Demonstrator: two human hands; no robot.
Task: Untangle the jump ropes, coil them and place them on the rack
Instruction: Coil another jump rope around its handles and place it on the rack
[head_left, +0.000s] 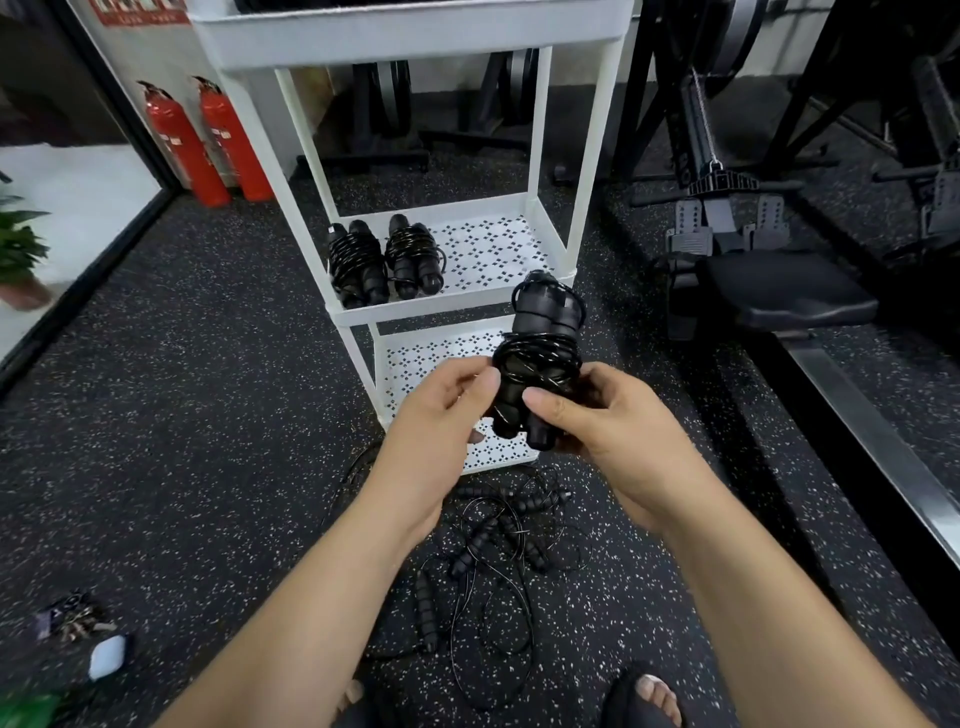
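Both hands hold a coiled black jump rope in front of the white rack, its two handles side by side with cord wound around them. My left hand pinches the bundle's left side. My right hand grips its lower right, thumb across the handles. Two coiled jump ropes lie on the left of the rack's middle shelf. A tangle of black jump ropes lies on the floor below my arms, near my feet.
Two red fire extinguishers stand left of the rack. Black gym machines and a padded seat fill the right side. A potted plant is at far left. Small items lie on the speckled floor at lower left.
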